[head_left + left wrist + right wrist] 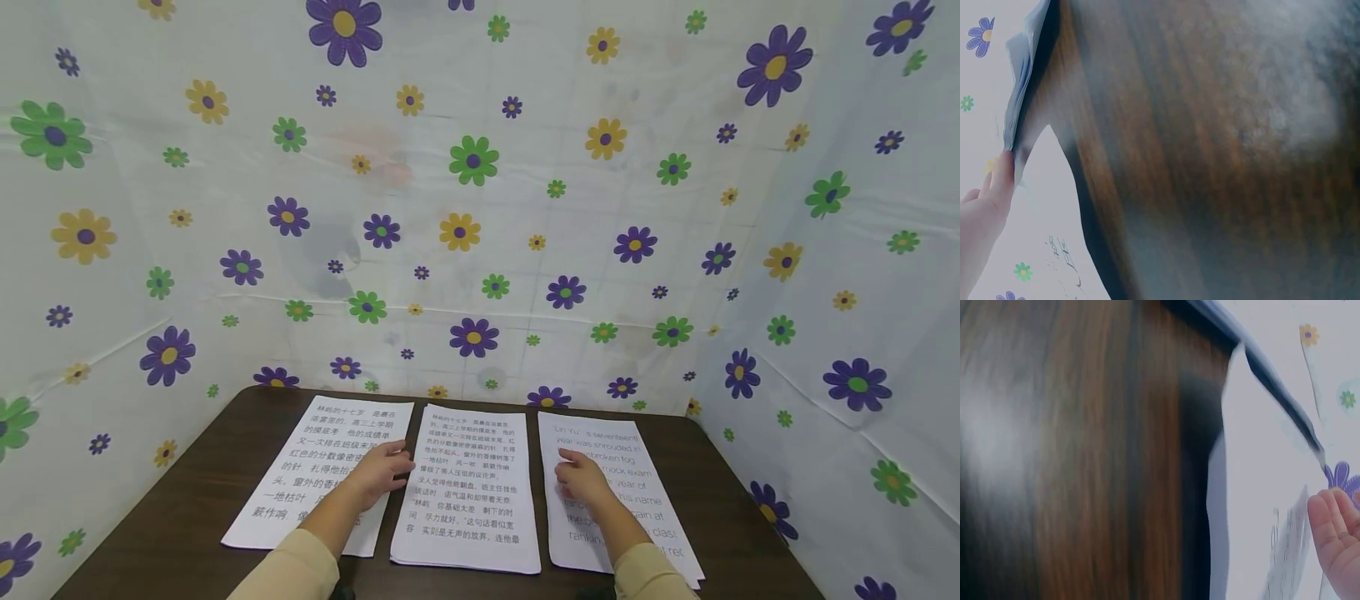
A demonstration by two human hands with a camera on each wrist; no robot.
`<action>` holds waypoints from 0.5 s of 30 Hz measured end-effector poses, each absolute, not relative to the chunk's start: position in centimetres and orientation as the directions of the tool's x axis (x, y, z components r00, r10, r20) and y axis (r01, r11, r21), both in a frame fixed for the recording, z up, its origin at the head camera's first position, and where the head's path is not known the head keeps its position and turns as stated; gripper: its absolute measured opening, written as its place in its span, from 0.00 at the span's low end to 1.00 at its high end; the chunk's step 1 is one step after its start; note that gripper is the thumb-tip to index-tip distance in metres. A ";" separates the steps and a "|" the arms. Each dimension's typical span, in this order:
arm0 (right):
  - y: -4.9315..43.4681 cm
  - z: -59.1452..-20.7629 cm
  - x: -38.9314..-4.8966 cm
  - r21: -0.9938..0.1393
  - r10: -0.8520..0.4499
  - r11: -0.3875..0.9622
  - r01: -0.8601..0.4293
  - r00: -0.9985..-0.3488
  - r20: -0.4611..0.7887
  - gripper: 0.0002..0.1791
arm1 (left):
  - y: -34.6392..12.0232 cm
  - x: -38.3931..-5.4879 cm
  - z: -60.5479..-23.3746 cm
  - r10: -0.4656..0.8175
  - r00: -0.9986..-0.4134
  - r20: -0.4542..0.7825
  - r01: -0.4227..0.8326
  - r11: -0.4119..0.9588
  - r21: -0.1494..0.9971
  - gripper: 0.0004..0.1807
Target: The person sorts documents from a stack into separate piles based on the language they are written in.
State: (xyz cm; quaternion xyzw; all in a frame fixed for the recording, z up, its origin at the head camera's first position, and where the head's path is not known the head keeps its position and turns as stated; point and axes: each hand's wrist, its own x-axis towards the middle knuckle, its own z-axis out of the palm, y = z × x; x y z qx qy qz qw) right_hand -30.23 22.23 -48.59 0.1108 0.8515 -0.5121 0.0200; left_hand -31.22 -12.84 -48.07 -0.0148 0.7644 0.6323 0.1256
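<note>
Three stacks of printed sheets lie side by side on a dark table. My left hand (375, 475) is over the right edge of the left stack (300, 483), fingers pointing at the left edge of the middle stack (472, 492). In the left wrist view, the fingertips of that hand (988, 200) are right at a paper edge. My right hand (583, 479) hovers over the left part of the right stack (637, 500), which carries large English print. Its fingers look fairly straight and close together in the right wrist view. Neither hand grips anything visible.
The dark wooden table (180, 492) shows narrow gaps between the stacks. A white curtain (420, 350) with purple, green and yellow flowers surrounds the table at the back and both sides. Beige sleeves (292, 567) cover both forearms.
</note>
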 end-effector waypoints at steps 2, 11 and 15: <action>21.6 -48.6 -30.3 -0.870 0.159 0.451 0.201 -0.977 -0.144 0.28 | -12.9 -31.3 -48.1 0.129 -0.965 -0.229 -0.199 0.207 0.958 0.37; 19.3 -48.2 -30.1 -0.878 0.095 0.442 0.183 -0.983 -0.157 0.29 | -12.6 -31.1 -48.2 0.111 -0.948 -0.298 -0.276 0.176 0.945 0.35; 18.7 -48.1 -30.1 -0.877 0.080 0.441 0.193 -0.981 -0.176 0.30 | -12.4 -31.1 -48.1 0.085 -0.944 -0.319 -0.299 0.188 0.936 0.34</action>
